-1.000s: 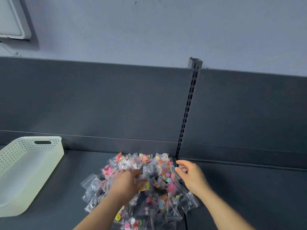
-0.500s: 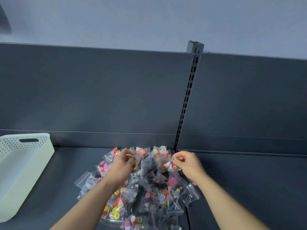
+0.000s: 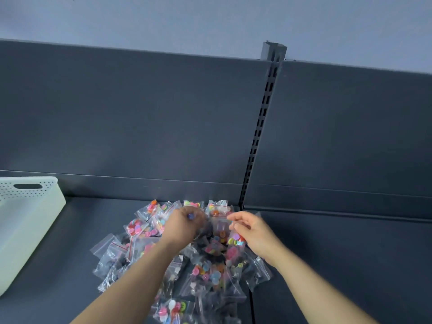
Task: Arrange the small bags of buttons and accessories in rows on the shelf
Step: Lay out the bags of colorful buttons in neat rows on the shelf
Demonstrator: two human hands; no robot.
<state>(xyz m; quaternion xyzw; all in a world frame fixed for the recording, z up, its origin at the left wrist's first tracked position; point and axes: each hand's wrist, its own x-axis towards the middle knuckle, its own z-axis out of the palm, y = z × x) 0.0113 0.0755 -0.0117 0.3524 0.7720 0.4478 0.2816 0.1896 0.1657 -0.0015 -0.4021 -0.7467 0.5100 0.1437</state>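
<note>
While both arms reached in from below, this was how things stood:

Back panel (image 3: pixel 140 113): dark grey, upright behind the shelf, split by a slotted post (image 3: pixel 259 127) right of centre.

Shelf (image 3: pixel 339 249): dark grey and flat, with a seam running forward from the foot of the post.

Basket (image 3: pixel 28 220): pale, perforated, with a handle slot, sitting on the shelf at the far left, well apart from the bags.

Pile of bags (image 3: pixel 205 272): small clear zip bags of coloured buttons, heaped loosely in the middle of the shelf just left of the seam, overlapping, in no rows.

Left hand (image 3: pixel 182 224): knuckles up over the rear of the pile, fingers curled down among the bags; whether it gripped one I could not tell.

Right hand (image 3: pixel 253 232): just right of the left, fingers bent, pinching the top of a raised bag (image 3: pixel 236 239) with yellow, pink and red buttons, hanging above the pile's right side.
</note>
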